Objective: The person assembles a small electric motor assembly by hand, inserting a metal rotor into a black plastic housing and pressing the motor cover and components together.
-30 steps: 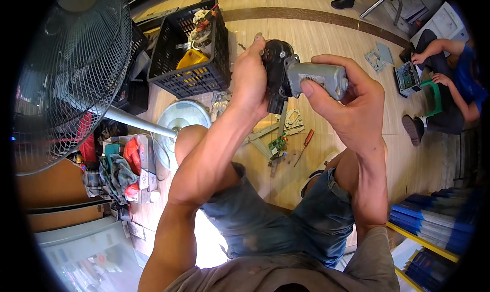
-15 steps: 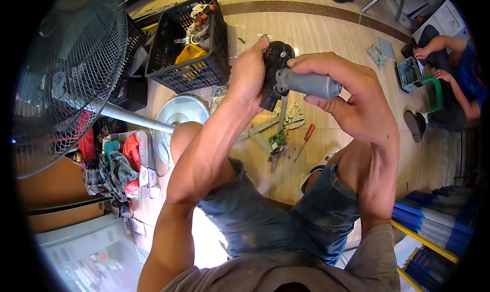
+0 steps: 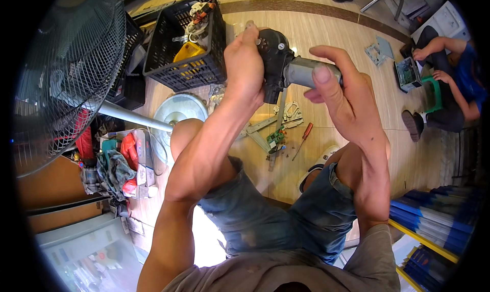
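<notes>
I see my left hand [image 3: 245, 70] gripping a black housing [image 3: 273, 52] by its left side, its thumb up along the top edge. A grey metal motor cylinder [image 3: 301, 70] sticks out to the right from the housing. My right hand [image 3: 347, 95] is loosely wrapped round the cylinder, thumb over it and forefinger lifted above it. Below them on the floor lie flat metal parts [image 3: 258, 131], a small green circuit board [image 3: 275, 139] and a red-handled screwdriver [image 3: 307, 134].
A standing fan [image 3: 71, 62], a black crate [image 3: 184, 72] of parts and a heap of cloths and boxes [image 3: 115, 169] are left. At right, another person [image 3: 469, 78] sits by an electronic unit [image 3: 407, 75] and green stool [image 3: 436, 95]. Yellow-edged shelves [image 3: 423, 241] stand lower right.
The housing and both hands have moved slightly up and away from me. My right hand's fingers have shifted on the cylinder, the forefinger lifting off and the thumb coming over it.
</notes>
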A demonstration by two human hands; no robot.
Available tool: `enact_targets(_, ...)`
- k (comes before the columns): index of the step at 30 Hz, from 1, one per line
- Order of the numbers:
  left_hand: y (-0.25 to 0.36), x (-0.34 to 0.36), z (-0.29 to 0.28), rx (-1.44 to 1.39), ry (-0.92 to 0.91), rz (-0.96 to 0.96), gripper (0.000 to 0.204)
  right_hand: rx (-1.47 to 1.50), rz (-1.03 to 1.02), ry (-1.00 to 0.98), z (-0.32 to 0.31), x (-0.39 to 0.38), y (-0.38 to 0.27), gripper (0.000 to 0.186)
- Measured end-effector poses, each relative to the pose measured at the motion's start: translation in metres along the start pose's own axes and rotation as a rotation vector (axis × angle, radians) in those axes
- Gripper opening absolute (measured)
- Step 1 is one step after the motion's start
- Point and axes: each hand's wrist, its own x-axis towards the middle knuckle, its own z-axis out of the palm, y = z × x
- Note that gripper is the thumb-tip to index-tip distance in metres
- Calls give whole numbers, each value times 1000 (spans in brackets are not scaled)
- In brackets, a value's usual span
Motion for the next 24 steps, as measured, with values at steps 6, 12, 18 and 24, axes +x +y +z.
enact_targets(6,1,-3,-2,54,18,40,33,227,167,-11,10,-2,-8,34)
enact_targets(12,1,-7,-2,66,55,52,34,-29,-125,-81,5,-3,1,35)
enact_targets(18,2,-6,-1,77,58,37,33,10,-111,-54,11,-3,2,38)
enact_targets(24,-3,1,-6,66,39,-52,35,-64,-143,-50,13,2,3,39)
